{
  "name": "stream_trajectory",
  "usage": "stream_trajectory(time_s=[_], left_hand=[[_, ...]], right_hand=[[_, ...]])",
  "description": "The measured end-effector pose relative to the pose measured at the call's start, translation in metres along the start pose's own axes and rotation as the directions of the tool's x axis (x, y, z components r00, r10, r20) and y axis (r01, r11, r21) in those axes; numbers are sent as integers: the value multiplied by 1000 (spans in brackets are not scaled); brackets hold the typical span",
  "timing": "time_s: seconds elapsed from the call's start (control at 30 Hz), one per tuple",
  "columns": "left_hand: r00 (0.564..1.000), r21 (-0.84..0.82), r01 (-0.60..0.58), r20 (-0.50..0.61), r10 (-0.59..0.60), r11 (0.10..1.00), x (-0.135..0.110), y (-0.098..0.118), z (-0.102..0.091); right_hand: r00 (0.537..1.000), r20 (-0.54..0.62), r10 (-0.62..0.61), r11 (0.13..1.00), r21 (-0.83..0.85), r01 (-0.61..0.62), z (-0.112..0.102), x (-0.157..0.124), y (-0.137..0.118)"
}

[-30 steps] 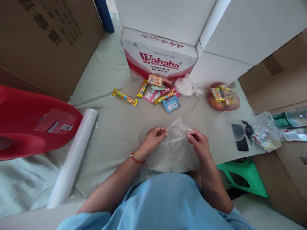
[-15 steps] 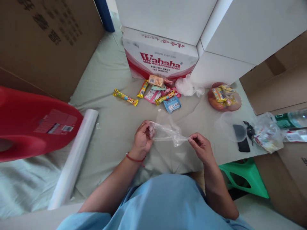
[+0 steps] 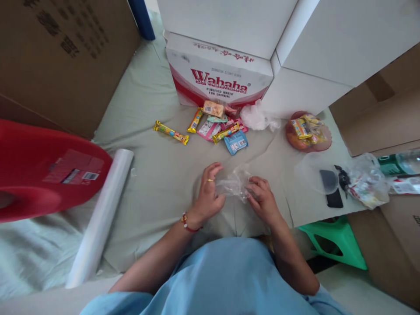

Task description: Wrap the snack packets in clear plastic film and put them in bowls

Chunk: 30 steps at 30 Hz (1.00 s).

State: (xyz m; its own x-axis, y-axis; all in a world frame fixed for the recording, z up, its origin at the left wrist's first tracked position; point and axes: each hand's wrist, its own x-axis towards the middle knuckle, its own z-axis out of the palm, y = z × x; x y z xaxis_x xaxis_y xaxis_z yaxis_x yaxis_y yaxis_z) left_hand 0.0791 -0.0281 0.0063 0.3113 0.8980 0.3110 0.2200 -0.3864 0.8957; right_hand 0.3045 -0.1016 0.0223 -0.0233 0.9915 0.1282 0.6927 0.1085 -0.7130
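Observation:
A crumpled clear plastic bag [image 3: 232,186] lies between my two hands, low over the cloth. My left hand [image 3: 209,192], with a ring and a red bracelet, is at the bag's left side; its fingers are apart and curved, thumb away from them. At the right side, my right hand [image 3: 262,197] has its fingertips closed on the plastic. Beyond the hands is a pile of wrapped snacks: a blue packet [image 3: 235,142], a yellow snack stick [image 3: 226,132], a pink packet [image 3: 209,130] and a packaged bread piece [image 3: 213,108]. Another yellow stick [image 3: 170,132] lies apart to the left.
A Wahaba-style white-and-red carton [image 3: 219,74] stands behind the snacks. To the right are a bowl of snacks [image 3: 295,142], a translucent lid [image 3: 308,173], a phone [image 3: 334,197] and a plastic bag [image 3: 367,186]. A plastic film roll [image 3: 101,214] and red container [image 3: 49,170] are left.
The bag was stretched between both hands; now it is bunched. My left hand has opened off it and turned, and my right hand has moved left, bringing the hands closer.

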Motion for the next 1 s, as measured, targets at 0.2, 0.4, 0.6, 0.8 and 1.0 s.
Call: stream_trajectory(time_s=[0.2, 0.4, 0.6, 0.8, 1.0], left_hand=[[985, -30, 173, 30, -172, 985, 0, 3, 3], [806, -474, 414, -206, -555, 777, 13, -9, -2], [699, -611, 445, -219, -680, 655, 26, -28, -6], [683, -421, 448, -408, -606, 789, 28, -34, -27], [975, 286, 26, -220, 39, 958, 10, 8, -35]], right_hand=[[983, -56, 177, 952, 265, -156, -5, 7, -6], [866, -167, 471, 819, 447, -359, -17, -5, 10], [778, -142, 613, 722, 501, -477, -28, -18, 29], [776, -185, 603, 758, 435, -486, -33, -24, 37], [817, -156, 555, 802, 362, -475, -25, -24, 37]])
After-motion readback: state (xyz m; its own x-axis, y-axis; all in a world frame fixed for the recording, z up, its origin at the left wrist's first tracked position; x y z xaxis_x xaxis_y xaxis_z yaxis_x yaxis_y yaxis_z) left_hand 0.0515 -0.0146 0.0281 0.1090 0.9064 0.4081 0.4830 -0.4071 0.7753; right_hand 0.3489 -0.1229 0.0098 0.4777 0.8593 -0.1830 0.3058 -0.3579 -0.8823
